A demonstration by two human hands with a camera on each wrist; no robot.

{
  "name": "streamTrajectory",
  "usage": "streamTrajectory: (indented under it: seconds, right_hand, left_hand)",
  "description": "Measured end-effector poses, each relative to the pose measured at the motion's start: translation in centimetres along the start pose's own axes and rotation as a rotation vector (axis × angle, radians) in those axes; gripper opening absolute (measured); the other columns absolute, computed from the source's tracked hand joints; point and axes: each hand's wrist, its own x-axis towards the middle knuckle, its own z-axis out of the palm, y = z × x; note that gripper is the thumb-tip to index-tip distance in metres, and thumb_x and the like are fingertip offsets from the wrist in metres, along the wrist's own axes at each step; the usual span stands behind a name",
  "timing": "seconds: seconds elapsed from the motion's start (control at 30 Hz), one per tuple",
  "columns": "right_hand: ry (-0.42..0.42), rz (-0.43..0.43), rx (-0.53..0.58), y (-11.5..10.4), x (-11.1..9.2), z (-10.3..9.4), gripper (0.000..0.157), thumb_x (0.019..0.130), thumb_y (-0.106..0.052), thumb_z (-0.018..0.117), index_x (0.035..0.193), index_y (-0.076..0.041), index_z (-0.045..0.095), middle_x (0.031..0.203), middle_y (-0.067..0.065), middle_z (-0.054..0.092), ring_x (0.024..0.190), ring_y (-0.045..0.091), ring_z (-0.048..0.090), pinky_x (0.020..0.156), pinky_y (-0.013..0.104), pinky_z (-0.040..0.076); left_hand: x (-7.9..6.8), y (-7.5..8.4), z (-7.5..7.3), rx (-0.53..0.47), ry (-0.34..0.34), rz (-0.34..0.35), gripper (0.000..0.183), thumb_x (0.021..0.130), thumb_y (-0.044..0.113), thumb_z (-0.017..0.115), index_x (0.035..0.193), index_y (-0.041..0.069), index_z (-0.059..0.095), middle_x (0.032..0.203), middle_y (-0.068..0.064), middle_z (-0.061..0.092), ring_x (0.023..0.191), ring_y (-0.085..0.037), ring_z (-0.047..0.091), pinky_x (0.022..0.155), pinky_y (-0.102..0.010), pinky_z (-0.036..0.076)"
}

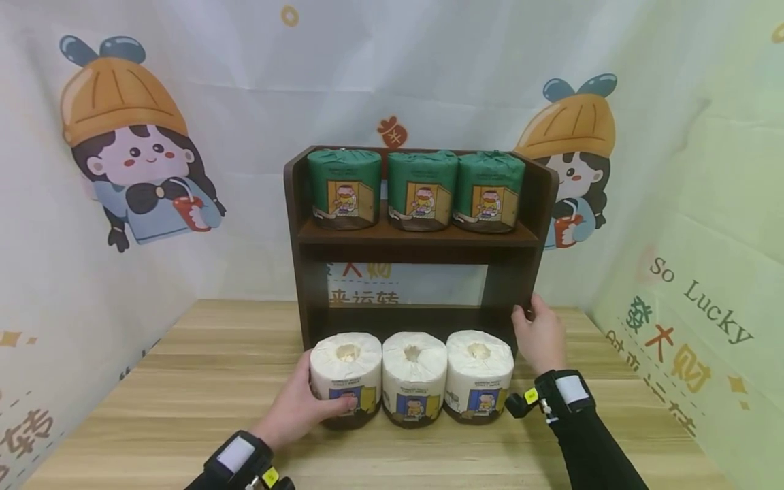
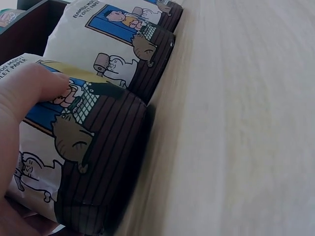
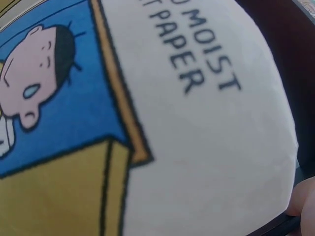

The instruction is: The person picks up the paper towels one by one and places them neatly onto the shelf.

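Observation:
Three white wrapped toilet paper rolls stand side by side on the table: a left roll (image 1: 346, 371), a middle roll (image 1: 414, 381) and a right roll (image 1: 480, 374). My left hand (image 1: 300, 405) grips the left roll from its left side, its thumb across the printed front. In the left wrist view that thumb (image 2: 37, 86) lies over the picture on the roll (image 2: 98, 147). Beside the right roll, my right hand (image 1: 542, 338) holds the front edge of the right side panel of a dark brown wooden shelf (image 1: 422, 253). The right roll (image 3: 206, 147) fills most of the right wrist view, a fingertip (image 3: 302, 204) showing at lower right.
Three green wrapped rolls, left (image 1: 345, 190), middle (image 1: 422, 190) and right (image 1: 488, 190), stand on the upper shelf board. The shelf stands behind the white rolls on a wood-grain table (image 1: 214, 361). A printed cloth (image 1: 257, 136) hangs behind and at both sides.

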Motion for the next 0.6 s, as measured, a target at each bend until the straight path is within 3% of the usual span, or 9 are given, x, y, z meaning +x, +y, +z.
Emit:
streamTrajectory:
  seconds: [0.13,0.33,0.6]
  right_hand:
    - [-0.004,0.007,-0.006,0.0,0.0,0.0,0.026,0.103,-0.016,0.054,0.124,-0.002,0.059,0.12,0.024,0.063,0.105,0.038,0.06,0.082,0.056,0.055]
    - [0.002,0.0,-0.015,0.0,0.1,0.1,0.027,0.102,-0.015,0.054,0.126,-0.001,0.058,0.12,0.024,0.063,0.104,0.038,0.06,0.082,0.056,0.055]
    - [0.0,0.009,-0.016,0.1,0.1,0.2,0.027,0.103,-0.016,0.054,0.124,-0.001,0.058,0.119,0.023,0.063,0.104,0.038,0.06,0.082,0.056,0.055]
  left_hand:
    - [0.0,0.3,-0.3,-0.003,-0.004,-0.001,0.104,0.064,0.03,0.095,0.143,0.014,0.031,0.133,-0.009,0.051,0.113,-0.024,0.053,0.1,-0.053,0.044]
    - [-0.5,2.8,-0.8,-0.034,0.001,0.005,0.097,0.071,0.019,0.092,0.144,0.009,0.029,0.135,-0.013,0.048,0.116,-0.027,0.051,0.1,-0.053,0.043]
    - [1.5,1.4,-0.7,-0.003,0.039,0.079,0.101,0.069,0.035,0.092,0.145,0.012,0.03,0.132,-0.008,0.048,0.115,-0.021,0.05,0.097,-0.047,0.046]
